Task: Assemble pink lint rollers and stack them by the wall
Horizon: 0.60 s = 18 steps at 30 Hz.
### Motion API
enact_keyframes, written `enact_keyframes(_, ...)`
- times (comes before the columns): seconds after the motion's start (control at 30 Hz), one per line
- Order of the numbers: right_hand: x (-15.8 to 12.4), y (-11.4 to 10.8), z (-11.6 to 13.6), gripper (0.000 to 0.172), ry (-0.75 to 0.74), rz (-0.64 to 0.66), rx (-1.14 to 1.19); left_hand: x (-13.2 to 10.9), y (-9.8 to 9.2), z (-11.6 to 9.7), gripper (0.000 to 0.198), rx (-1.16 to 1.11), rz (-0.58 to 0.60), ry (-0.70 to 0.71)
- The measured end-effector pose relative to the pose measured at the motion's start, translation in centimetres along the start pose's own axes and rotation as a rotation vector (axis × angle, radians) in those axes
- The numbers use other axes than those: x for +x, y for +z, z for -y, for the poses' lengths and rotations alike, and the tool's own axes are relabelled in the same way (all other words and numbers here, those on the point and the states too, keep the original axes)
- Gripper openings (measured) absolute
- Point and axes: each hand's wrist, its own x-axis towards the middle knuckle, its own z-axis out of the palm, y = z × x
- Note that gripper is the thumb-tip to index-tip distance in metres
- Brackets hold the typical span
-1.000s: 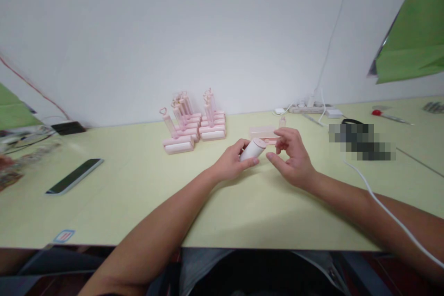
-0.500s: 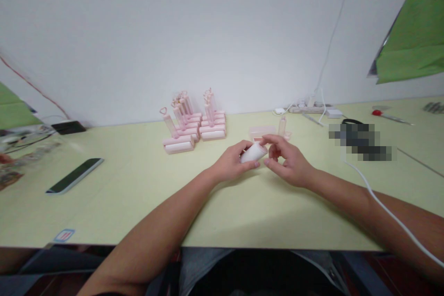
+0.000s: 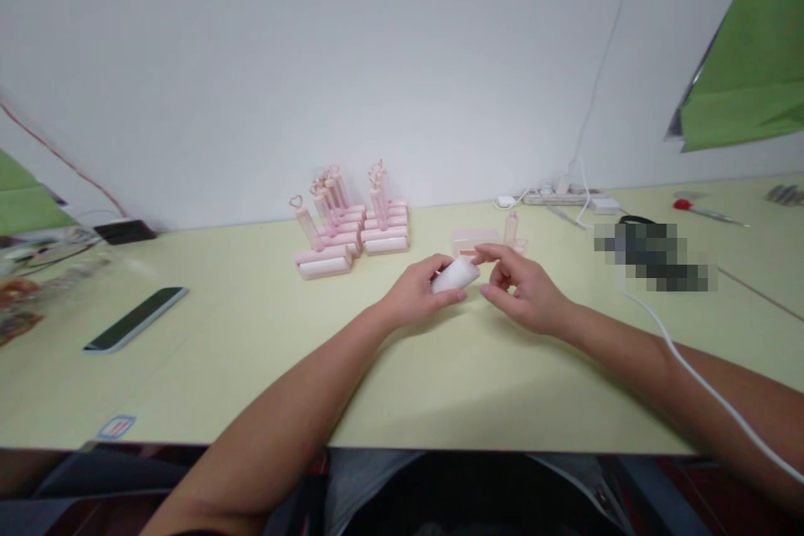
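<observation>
My left hand [image 3: 420, 293] is closed around a white lint roller roll [image 3: 456, 274], which lies tilted with its right end raised. The index fingertip of my right hand [image 3: 528, 289] reaches the upper edge of that end. Its thumb is apart from the roll and nothing sits between the fingers. Behind my hands, partly covered by them, are a clear pink cover [image 3: 475, 238] and a clear pink handle [image 3: 511, 229] standing upright. To the left, several pink lint rollers [image 3: 323, 261] lie in two rows, their heart-looped handles pointing up.
A phone-like flat device [image 3: 136, 318] lies at the left, with a dark box [image 3: 124, 231] farther back. Along the wall sits a power strip [image 3: 562, 197]. A red-handled tool [image 3: 709, 211] rests at the far right. One white cable [image 3: 684, 364] crosses over my right forearm.
The roll and my left hand have shifted very slightly left. My right thumb has drawn a little away from the roll, while its index finger stays at the edge.
</observation>
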Motion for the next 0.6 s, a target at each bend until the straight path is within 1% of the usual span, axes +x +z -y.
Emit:
enact_keyframes(0.03, 0.02, -0.06, 0.0, 0.054, -0.004, 0.006, -0.003, 0.01, -0.03, 0.05, 0.051, 0.001, -0.002, -0.005)
enact_keyframes(0.13, -0.06, -0.02, 0.1, 0.053, -0.045, -0.071, -0.004, 0.0, -0.13, 0.0, 0.052, -0.007, -0.016, -0.008)
enact_keyframes(0.23, -0.29, 0.27, 0.37, 0.054, -0.094, -0.104, 0.004, -0.02, -0.16, -0.22, 0.051, -0.012, -0.01, 0.008)
enact_keyframes(0.3, -0.43, 0.49, 0.59, 0.058, -0.125, -0.174, 0.015, -0.02, -0.12, -0.33, 0.05, -0.011, -0.001, 0.012)
enact_keyframes(0.4, -0.47, 0.64, 0.79, 0.064, -0.128, -0.329, 0.026, -0.02, -0.05, -0.38, 0.05, -0.024, 0.001, 0.0)
enact_keyframes(0.43, -0.43, 0.63, 0.81, 0.064, -0.119, -0.34, 0.02, -0.02, -0.04, -0.36, 0.05, -0.033, -0.002, -0.005)
enact_keyframes(0.47, -0.38, 0.58, 0.81, 0.062, -0.107, -0.303, 0.006, -0.02, -0.03, -0.32, 0.05, -0.041, -0.007, -0.01)
enact_keyframes(0.57, -0.15, 0.3, 0.76, 0.05, -0.074, -0.09, -0.028, -0.02, -0.05, -0.14, 0.051, -0.055, -0.008, -0.027)
enact_keyframes(0.6, -0.05, 0.16, 0.74, 0.048, -0.069, -0.054, -0.027, -0.02, -0.05, -0.07, 0.051, -0.057, -0.003, -0.034)
